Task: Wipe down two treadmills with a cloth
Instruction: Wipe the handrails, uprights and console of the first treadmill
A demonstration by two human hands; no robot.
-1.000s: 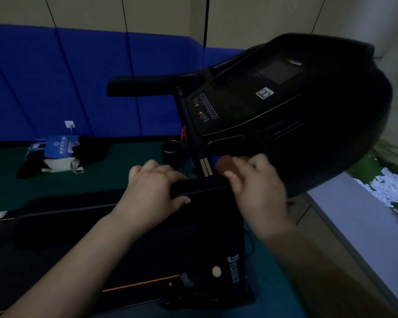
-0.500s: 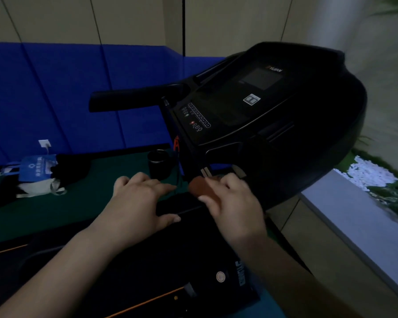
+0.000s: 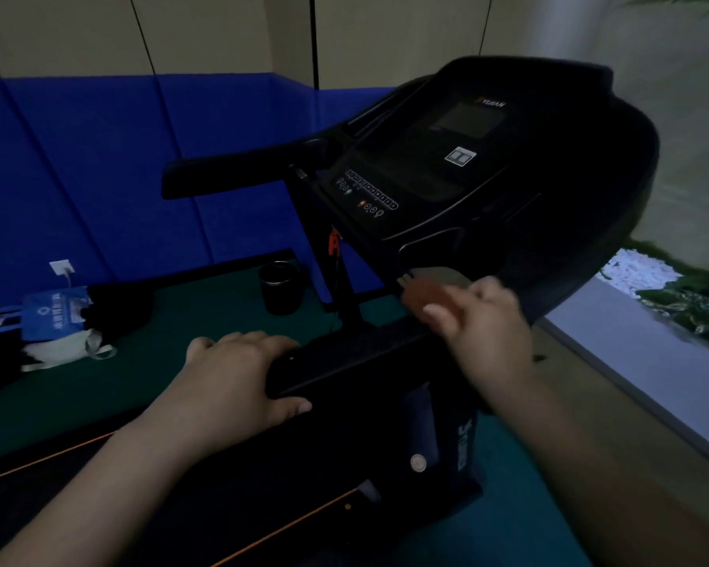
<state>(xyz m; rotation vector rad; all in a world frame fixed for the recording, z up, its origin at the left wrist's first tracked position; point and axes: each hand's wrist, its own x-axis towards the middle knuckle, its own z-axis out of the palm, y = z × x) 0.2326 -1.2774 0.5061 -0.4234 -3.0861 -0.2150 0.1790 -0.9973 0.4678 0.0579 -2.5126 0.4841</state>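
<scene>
A black treadmill fills the middle, its console (image 3: pixel 447 165) tilted toward me and one handrail (image 3: pixel 242 169) sticking out to the left. My left hand (image 3: pixel 238 374) grips the near handrail (image 3: pixel 357 354), fingers over the top and thumb underneath. My right hand (image 3: pixel 484 325) holds a small reddish-brown cloth (image 3: pixel 424 292) against the console's lower edge; the hand and cloth are motion-blurred. The belt deck with its orange stripe (image 3: pixel 287 529) runs along the bottom left.
A black cup (image 3: pixel 281 286) stands on the green floor behind the treadmill post. A blue bag (image 3: pixel 54 313) with dark items lies at far left by the blue wall padding (image 3: pixel 99 165). A pale ledge (image 3: pixel 631 341) with plants (image 3: pixel 692 304) runs along the right.
My right hand has carried the cloth a little to the right along the console's lower edge. My left hand stays on the near handrail. My view has shifted slightly.
</scene>
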